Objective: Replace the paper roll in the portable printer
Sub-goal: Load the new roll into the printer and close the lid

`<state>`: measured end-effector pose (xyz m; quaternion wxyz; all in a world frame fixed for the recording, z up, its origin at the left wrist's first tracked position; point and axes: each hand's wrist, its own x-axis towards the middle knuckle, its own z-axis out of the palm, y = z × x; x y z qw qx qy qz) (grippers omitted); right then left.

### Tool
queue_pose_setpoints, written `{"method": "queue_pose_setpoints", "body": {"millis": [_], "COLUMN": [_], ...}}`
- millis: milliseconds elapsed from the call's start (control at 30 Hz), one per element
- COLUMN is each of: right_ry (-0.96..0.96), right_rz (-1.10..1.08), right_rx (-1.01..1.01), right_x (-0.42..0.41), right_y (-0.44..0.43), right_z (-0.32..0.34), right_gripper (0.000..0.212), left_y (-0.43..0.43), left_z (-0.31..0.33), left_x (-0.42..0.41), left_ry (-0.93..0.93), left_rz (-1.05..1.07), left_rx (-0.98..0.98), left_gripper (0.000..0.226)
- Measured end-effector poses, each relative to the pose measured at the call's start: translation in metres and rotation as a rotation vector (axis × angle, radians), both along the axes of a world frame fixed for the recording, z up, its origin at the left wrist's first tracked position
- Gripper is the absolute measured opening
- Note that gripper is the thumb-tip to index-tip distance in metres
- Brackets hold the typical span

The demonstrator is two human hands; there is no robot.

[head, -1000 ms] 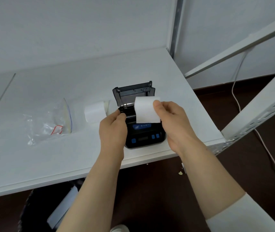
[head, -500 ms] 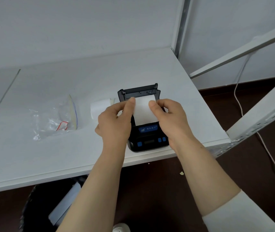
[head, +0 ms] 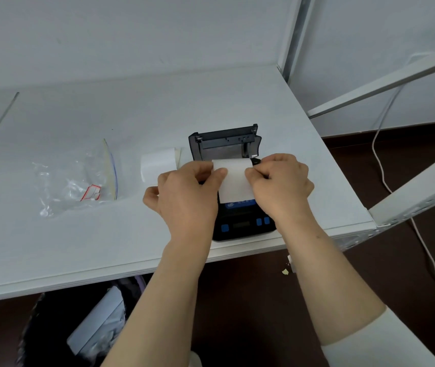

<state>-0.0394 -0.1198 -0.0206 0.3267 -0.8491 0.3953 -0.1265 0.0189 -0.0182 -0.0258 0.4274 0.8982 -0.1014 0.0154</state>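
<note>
- Paper roll (head: pixel 233 178) sitting in the open bay of the printer (head: pixel 240 223), loose end pulled forward over the front, down to the blue label.
- Roll's long axis running left to right across the bay, so pretty much square between both grips, no hand clearly nearer.
- Left hand (head: pixel 187 197) pinching the left edge of the sheet, thumb on top; right hand (head: pixel 281 184) pinching the right edge the same way.
- Lid (head: pixel 224 141) standing open just behind the roll, hinged at the back, so probably swinging forward and down over the sheet next; needs the strip kept straight and poking out.
- Blue label and blue buttons on the printer front, writing too blurry to read.
- Second white roll (head: pixel 158 165) lying just left of the printer on the table (head: pixel 78 247).
- Clear plastic bag (head: pixel 76 184) further left, red-outlined sticker on it, text not readable.
</note>
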Motion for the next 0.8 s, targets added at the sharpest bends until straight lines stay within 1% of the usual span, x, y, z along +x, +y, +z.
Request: {"method": "queue_pose_setpoints", "body": {"millis": [200, 433, 667, 800], "right_ry": [0.087, 0.098, 0.141, 0.145], "right_rz": [0.017, 0.019, 0.046, 0.036], "right_rx": [-0.156, -0.267, -0.317, -0.352], "right_x": [-0.0006, -0.0007, 0.0008, 0.0010], "right_y": [-0.0007, -0.0006, 0.0026, 0.0052], "right_z": [0.0003, 0.0056, 0.0045, 0.0053], "right_gripper": [0.024, 0.023, 0.024, 0.018], "left_y": [-0.0003, 0.0009, -0.0036, -0.0074], "left_z": [-0.0003, 0.0060, 0.0039, 0.0023], "left_x": [-0.0018, -0.0006, -0.0067, -0.0089], "left_ry": [0.015, 0.041, -0.170, -0.279], "left_rz": [-0.031, -0.092, -0.146, -0.148], "left_rx": [-0.011, 0.068, 0.348, 0.433], "left_gripper": [0.016, 0.021, 0.026, 0.031]}}
